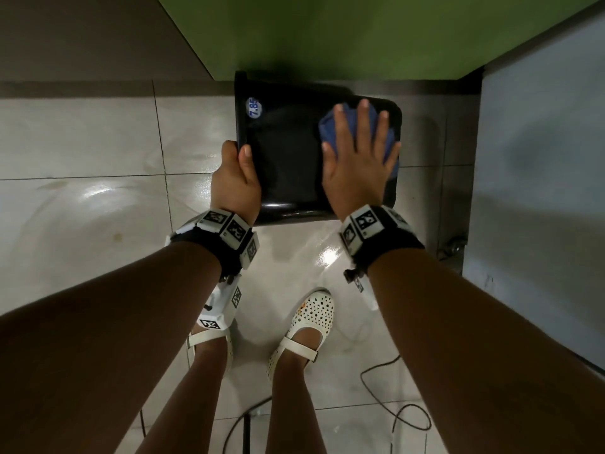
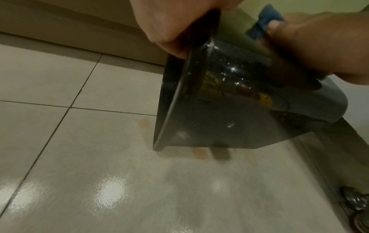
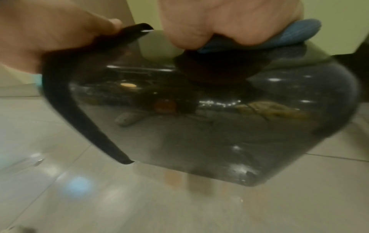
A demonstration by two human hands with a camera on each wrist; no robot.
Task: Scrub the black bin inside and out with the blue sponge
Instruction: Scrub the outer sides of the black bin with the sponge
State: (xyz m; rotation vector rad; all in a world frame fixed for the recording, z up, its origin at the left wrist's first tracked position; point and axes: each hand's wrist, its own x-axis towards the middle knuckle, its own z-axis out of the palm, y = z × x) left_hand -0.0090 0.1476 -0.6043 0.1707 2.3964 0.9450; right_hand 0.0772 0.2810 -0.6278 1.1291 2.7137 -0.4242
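black bin [image 1: 288,152] | blue sponge [image 1: 330,129] | green wall [image 1: 327,34] | white dotted shoes [image 1: 314,314]

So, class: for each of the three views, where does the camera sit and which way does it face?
Head: looks down at bin, both hands, forearms, feet.
Left wrist: low, faces along the left hand gripping the rim; floor below.
Right wrist: low, faces along the right hand pressing the sponge on the bin.
Shared: all show bin, sponge and both hands.

bin [image 1: 288,158] above the floor [image 1: 82,152], sponge [image 1: 329,129] on its right side, wall [image 1: 327,27] behind.
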